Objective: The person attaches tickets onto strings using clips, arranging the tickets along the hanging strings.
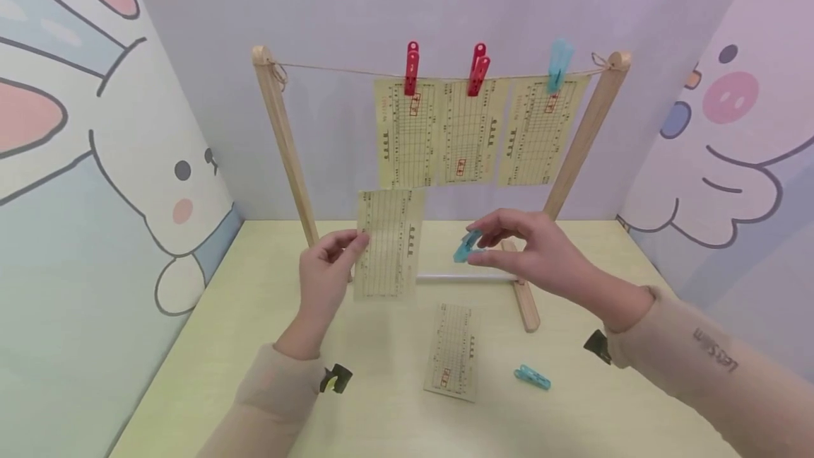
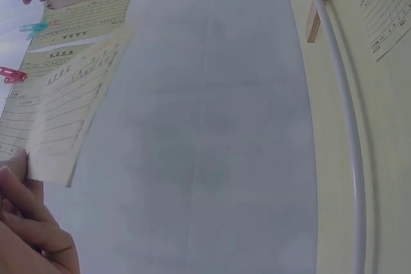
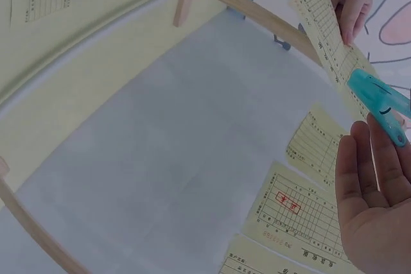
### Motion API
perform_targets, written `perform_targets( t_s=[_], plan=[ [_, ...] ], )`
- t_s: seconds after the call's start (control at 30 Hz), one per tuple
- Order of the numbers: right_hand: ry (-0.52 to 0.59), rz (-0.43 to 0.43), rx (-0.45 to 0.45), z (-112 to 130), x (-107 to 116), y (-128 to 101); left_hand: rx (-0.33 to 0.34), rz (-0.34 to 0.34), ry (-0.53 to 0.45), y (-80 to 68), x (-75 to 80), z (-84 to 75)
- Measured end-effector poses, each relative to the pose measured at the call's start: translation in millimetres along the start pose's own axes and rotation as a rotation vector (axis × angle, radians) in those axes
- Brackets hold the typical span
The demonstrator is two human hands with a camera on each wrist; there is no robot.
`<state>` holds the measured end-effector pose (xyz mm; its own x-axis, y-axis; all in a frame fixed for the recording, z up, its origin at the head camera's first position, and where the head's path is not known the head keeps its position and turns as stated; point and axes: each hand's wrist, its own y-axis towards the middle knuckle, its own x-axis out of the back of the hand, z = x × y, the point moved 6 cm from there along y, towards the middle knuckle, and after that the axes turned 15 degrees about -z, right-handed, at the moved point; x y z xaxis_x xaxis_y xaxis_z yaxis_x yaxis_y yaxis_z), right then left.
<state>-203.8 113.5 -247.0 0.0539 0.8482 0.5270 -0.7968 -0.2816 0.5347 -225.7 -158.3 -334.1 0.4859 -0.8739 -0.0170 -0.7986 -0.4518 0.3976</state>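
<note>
Both hands are pinched nearly closed: the left hand (image 1: 324, 267) holds a printed yellow slip (image 1: 388, 253) by its side edge, near the string's three hanging slips (image 1: 473, 133); the right hand (image 1: 537, 246) grips a blue clothespin (image 1: 467, 246). Lettering on the right sleeve (image 1: 706, 359) seems to read "Let's Slim."

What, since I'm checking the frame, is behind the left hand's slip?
In the head view, the white rod passes behind the slip, showing at its right; the covered stretch is hidden.
</note>
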Motion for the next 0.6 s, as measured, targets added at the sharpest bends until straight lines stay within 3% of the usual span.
perform_targets(
  t_s=[0.33, 0.6],
  plan=[
    [-0.028, 0.013, 0.091, 19, 3, 18, -0.035, -0.054, -0.045, 17.4, 3.0, -18.4],
    [-0.075, 0.018, 0.098, 33, 8, 34, -0.070, -0.058, -0.063, 32.0, 3.2, -28.6]
  ],
)
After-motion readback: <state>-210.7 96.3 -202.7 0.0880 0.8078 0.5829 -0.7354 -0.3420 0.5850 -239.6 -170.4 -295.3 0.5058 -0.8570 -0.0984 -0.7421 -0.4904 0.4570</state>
